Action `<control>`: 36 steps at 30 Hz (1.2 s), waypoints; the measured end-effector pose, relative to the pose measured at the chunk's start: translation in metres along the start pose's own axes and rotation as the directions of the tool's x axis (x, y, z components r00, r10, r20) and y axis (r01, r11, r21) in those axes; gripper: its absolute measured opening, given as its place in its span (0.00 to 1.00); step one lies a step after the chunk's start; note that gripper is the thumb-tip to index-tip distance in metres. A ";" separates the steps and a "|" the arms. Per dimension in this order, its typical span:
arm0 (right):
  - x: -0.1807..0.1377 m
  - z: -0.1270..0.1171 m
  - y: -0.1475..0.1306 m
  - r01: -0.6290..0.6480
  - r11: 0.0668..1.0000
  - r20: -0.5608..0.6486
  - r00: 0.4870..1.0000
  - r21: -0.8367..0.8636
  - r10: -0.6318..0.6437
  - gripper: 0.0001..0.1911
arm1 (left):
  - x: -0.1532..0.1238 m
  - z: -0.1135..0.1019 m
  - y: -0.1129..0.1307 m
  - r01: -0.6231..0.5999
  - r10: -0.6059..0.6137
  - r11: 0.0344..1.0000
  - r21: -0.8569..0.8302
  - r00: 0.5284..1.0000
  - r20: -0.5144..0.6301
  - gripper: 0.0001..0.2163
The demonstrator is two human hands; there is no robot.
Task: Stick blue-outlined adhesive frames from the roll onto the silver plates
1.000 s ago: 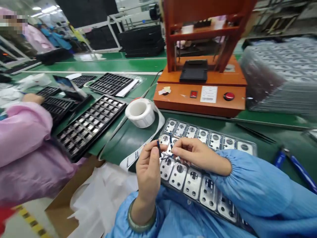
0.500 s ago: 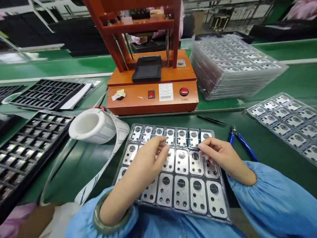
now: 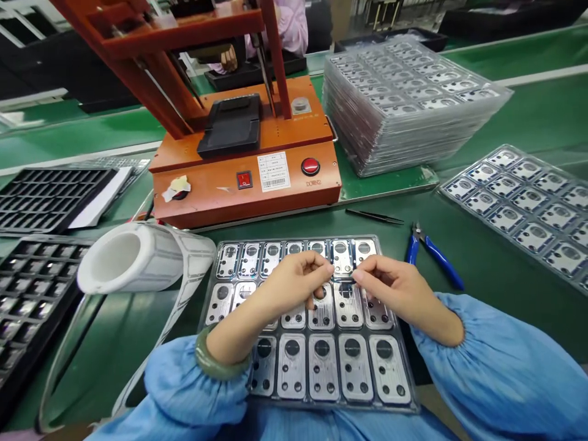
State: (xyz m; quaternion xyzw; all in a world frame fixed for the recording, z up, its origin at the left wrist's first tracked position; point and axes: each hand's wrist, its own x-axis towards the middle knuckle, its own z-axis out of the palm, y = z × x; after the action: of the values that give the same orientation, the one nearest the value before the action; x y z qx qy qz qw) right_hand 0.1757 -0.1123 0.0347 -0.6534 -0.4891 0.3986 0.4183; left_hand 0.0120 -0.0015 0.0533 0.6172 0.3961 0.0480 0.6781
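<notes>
A clear plastic tray point(image 3: 407, 367) lies in front of me, holding rows of silvery metal plates with round holes. In the top row the plates have dark blue edging, such as the edged plate point(image 3: 342, 252) between my hands. My left hand point(image 3: 301, 278) is over the tray's middle, thumb and forefinger pinched near that plate's lower left. Whatever sits in the pinch is too small to make out. My right hand point(image 3: 399, 288) is at the tray's right side, with thumb and forefinger closed by the plate's lower right corner; its fingertips hide anything held.
An orange press point(image 3: 220, 199) stands behind the tray. A white tape roll point(image 3: 114, 260) and a black compartment tray point(image 3: 41, 288) are left. Tweezers point(image 3: 374, 216), blue-handled cutters point(image 3: 438, 257), a filled tray point(image 3: 519, 202) and stacked trays point(image 3: 413, 135) are right. A co-worker's hand shows behind the press.
My left hand has moved right, its thumb and forefinger coming together near the edged plate. My right hand stays close to the same spot. The camera view has turned and shifted.
</notes>
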 end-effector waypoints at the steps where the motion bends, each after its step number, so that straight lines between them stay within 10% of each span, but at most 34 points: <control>1: -0.001 -0.003 0.000 0.017 0.999 -0.036 0.999 -0.038 -0.018 0.10 | 0.003 0.002 0.001 -0.024 0.025 0.999 0.026 1.000 -0.019 0.08; 9: -0.008 -0.019 0.015 0.035 0.943 -0.225 0.968 -0.332 -0.115 0.09 | 0.031 0.034 0.004 -0.289 0.389 0.824 0.487 0.914 -0.116 0.06; 36: -0.002 -0.016 0.025 -0.089 0.915 -0.273 0.962 -0.393 -0.023 0.09 | 0.046 0.047 -0.009 -0.270 0.420 0.759 0.593 0.898 -0.129 0.05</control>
State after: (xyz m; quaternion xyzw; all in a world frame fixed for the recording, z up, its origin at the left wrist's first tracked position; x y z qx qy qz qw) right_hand 0.1980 -0.1209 0.0171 -0.7820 -0.4870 0.2033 0.3317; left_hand 0.0678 -0.0156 0.0201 0.8398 0.3543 0.1333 0.3892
